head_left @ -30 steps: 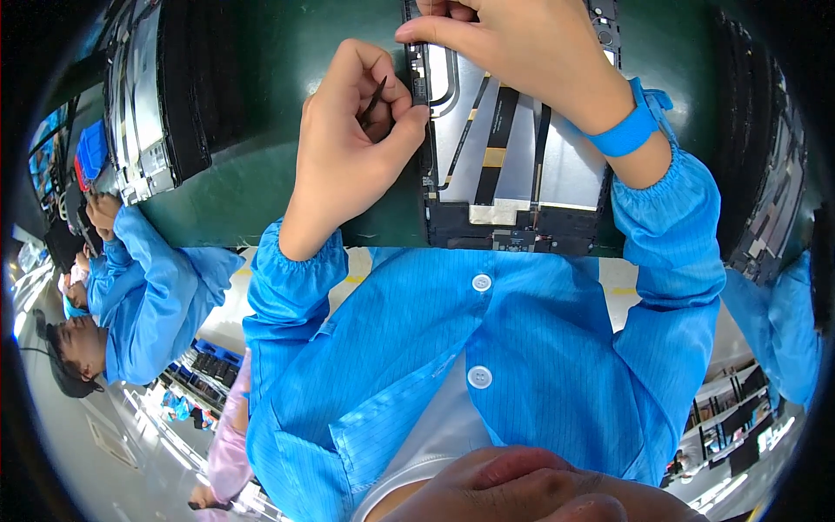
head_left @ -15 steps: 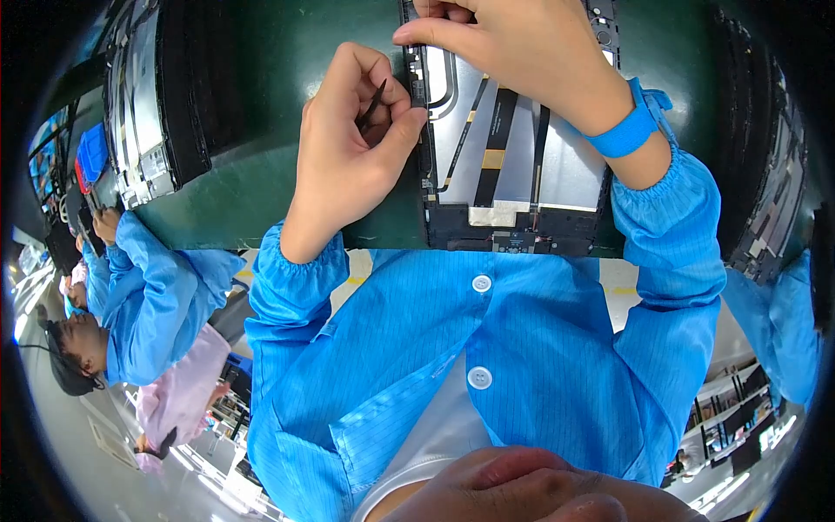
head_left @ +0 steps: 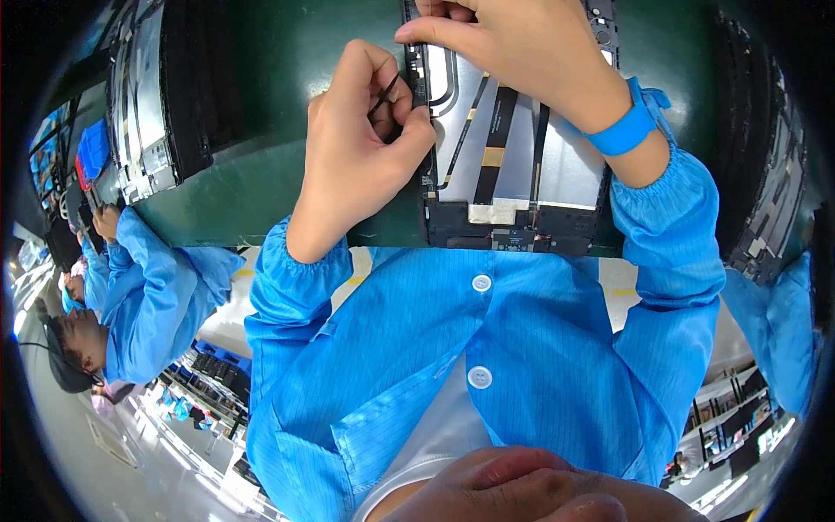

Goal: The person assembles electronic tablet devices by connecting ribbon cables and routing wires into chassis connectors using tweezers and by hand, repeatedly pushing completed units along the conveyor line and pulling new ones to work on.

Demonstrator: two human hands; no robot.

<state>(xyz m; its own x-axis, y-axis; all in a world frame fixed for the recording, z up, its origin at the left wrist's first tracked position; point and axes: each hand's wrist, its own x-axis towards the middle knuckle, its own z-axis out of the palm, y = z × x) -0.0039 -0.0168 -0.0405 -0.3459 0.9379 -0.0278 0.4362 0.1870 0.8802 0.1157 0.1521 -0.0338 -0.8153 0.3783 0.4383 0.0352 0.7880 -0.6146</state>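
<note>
An opened flat electronic device (head_left: 565, 178) lies on the green table in front of me, with a silver inner plate, a black frame and dark flat cables (head_left: 500, 122) running along it. My left hand (head_left: 357, 148) is at the device's left edge, closed around a thin black pointed tool (head_left: 384, 94); its full shape is hidden by the fingers. Over the far part of the device reaches my right hand (head_left: 513, 43), a blue band (head_left: 622, 126) at its wrist. Its fingers are curled at the far left edge, and whatever they pinch is out of sight.
More opened devices stand on the green table (head_left: 261, 187), one far left (head_left: 139, 113) and one far right (head_left: 778, 200). A blue bin (head_left: 93, 150) sits beyond the left one. At the left, a co-worker in a blue smock (head_left: 170, 287) works at the bench.
My left hand has shifted slightly right and away from me, tilting the black tool. My right hand stays almost still. A person in pink at the left has moved mostly out of sight.
</note>
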